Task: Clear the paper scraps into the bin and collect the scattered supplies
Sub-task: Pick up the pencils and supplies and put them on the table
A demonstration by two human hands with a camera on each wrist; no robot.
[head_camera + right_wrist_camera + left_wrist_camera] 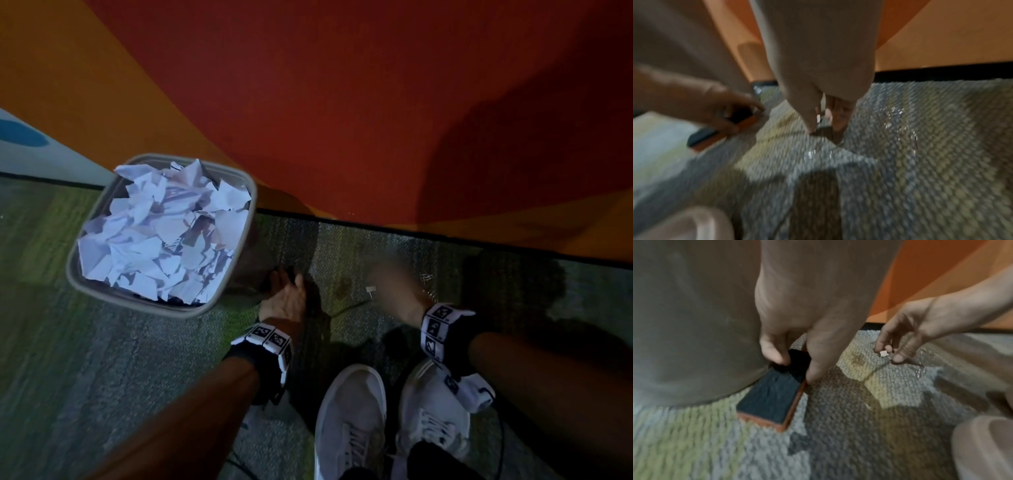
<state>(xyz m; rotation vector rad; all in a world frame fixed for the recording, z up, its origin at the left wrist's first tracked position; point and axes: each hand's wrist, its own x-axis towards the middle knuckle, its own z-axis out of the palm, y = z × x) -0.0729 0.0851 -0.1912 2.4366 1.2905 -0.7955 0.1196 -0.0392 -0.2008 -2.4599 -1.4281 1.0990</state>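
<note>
Big gray bin [161,301] at the left of the head view, full of white paper scraps [164,236]. Just right of it, on the carpet [838,426], an orange-edged black eraser [772,395], its far end pinched by the left hand [793,318]. Farther right, a tiny white clip [883,353] down at the fingertips of the right hand [916,327], fingers curled round it.

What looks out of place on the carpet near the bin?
Small shiny metal bits, maybe staples, lie scattered on the carpet by the right hand. A black eraser lies on the floor against the bin, held by the left hand.
</note>
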